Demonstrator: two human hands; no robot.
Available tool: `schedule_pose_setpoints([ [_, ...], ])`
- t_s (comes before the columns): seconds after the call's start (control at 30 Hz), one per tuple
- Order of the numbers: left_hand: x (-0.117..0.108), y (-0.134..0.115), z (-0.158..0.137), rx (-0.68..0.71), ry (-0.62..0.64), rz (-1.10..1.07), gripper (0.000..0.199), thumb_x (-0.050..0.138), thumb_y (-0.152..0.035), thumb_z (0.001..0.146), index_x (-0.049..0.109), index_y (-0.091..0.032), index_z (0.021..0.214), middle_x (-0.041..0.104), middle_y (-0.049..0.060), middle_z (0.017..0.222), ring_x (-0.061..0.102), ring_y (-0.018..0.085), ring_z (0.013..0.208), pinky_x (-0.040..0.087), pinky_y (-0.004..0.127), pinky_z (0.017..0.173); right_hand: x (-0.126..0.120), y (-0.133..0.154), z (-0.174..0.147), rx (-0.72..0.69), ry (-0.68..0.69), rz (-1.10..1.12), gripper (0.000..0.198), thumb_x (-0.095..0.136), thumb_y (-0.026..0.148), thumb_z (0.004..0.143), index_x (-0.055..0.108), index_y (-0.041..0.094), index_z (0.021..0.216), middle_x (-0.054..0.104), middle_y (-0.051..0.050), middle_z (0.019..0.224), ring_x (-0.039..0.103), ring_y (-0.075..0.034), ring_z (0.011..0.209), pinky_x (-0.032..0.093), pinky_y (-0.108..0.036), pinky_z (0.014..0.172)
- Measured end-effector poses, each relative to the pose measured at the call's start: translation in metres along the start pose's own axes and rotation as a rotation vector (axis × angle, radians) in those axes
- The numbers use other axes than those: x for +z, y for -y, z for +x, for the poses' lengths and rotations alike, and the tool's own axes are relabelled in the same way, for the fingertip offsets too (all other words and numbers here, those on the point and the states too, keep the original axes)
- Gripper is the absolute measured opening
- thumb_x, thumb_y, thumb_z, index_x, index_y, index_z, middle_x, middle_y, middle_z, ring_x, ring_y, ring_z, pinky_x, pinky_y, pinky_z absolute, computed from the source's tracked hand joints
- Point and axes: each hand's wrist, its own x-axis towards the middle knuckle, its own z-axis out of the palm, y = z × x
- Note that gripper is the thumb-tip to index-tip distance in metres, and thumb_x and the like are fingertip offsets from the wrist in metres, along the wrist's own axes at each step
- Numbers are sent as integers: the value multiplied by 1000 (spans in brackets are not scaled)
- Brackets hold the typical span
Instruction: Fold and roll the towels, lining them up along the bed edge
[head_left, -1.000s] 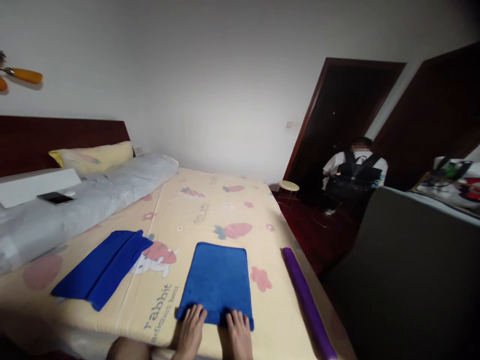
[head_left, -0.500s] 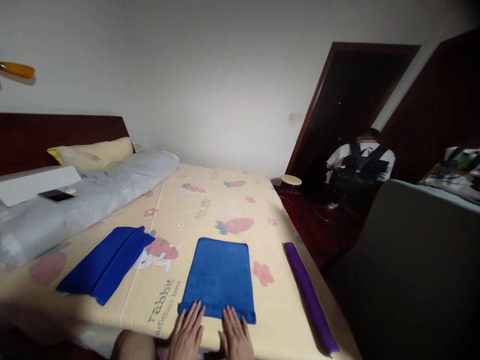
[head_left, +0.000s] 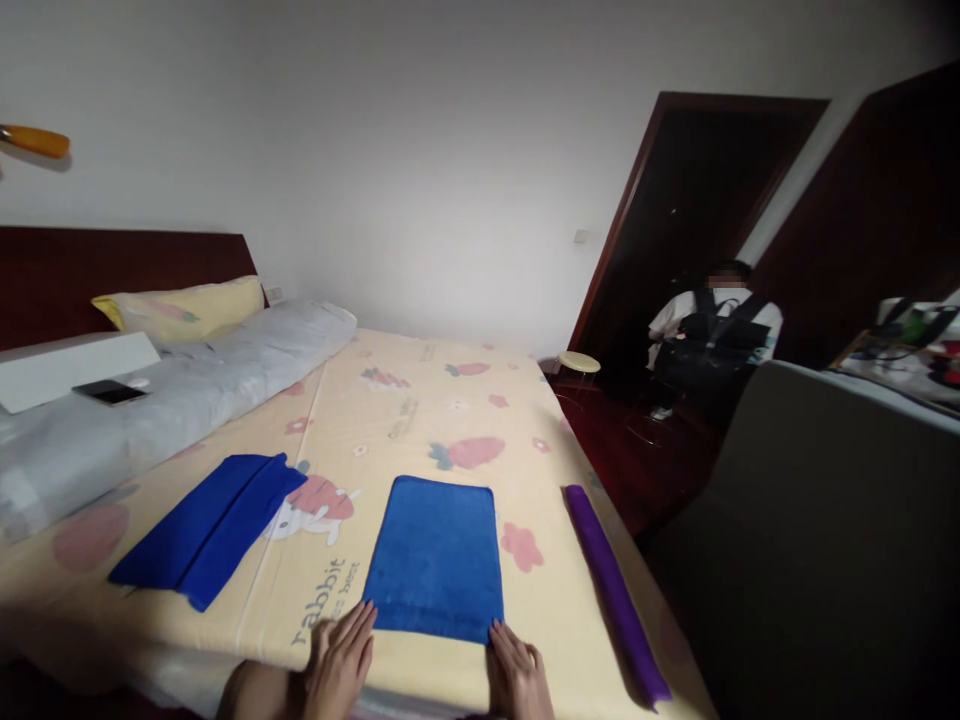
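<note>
A blue cloth (head_left: pixel 437 555) lies spread on the bed in front of me, its near edge flat. My left hand (head_left: pixel 343 655) is at its near left corner, fingertips bent together over the edge. At the near right corner, my right hand (head_left: pixel 519 668) has its fingers curled on the cloth in the same way. Both thumbs are mostly hidden. To the left rests a darker blue folded cloth (head_left: pixel 214 525), with a crease along it. A purple rolled cloth (head_left: pixel 616 595) lies lengthwise near the bed's right edge.
The bed's patterned sheet (head_left: pixel 405 400) spreads under the cloths. A grey bundled quilt (head_left: pixel 225 360), a phone (head_left: pixel 111 391), a white box (head_left: pixel 79 368) and a pillow (head_left: pixel 184 305) are at the left. Beyond the bed are a round stool (head_left: pixel 578 362) and a seated person (head_left: pixel 720 325).
My hands have moved apart, from lying flat on the cloth's near edge to its two near corners. The raised fold along that edge now looks flat.
</note>
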Motion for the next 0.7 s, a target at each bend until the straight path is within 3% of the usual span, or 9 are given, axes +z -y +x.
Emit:
schedule_pose_setpoints([
  [0.13,-12,7,20,-49,153,-119,52,47,-7,78,65,-34,119,72,-2,119,65,17,108,40,37,96,-22,7,23,53,39,116,43,41,4,81,66,23,111,72,-3,112,65,-17,101,42,-29,90],
  [0.3,-23,17,56,-238,294,-189,39,48,-13,82,68,-32,110,75,-1,107,65,16,101,43,33,95,-43,12,61,255,99,158,35,40,9,77,69,24,87,70,-2,84,61,-19,83,44,-29,77],
  [0.4,-19,21,76,-334,303,-151,33,51,-12,79,70,-29,99,74,-1,100,65,16,99,45,31,92,-45,7,78,285,70,121,32,44,12,73,69,24,88,69,-3,84,60,-21,85,43,-32,79],
  [0.5,-9,11,86,-415,261,-68,34,51,-10,78,70,-24,102,71,6,108,59,24,112,42,43,96,-40,12,88,337,17,67,37,43,10,73,67,20,99,67,-8,93,59,-25,90,42,-38,83],
  [0.6,9,-18,84,-311,176,31,47,43,-7,82,61,-22,124,61,12,130,50,29,125,38,51,103,-26,38,91,337,-52,38,36,46,12,76,65,20,106,66,-10,99,58,-26,93,40,-41,86],
  [0.7,32,-57,78,-76,151,60,52,38,-5,82,61,-26,124,64,6,129,56,24,120,43,45,103,1,75,90,222,-131,74,32,53,18,80,64,25,109,68,-7,106,59,-26,98,40,-42,91],
])
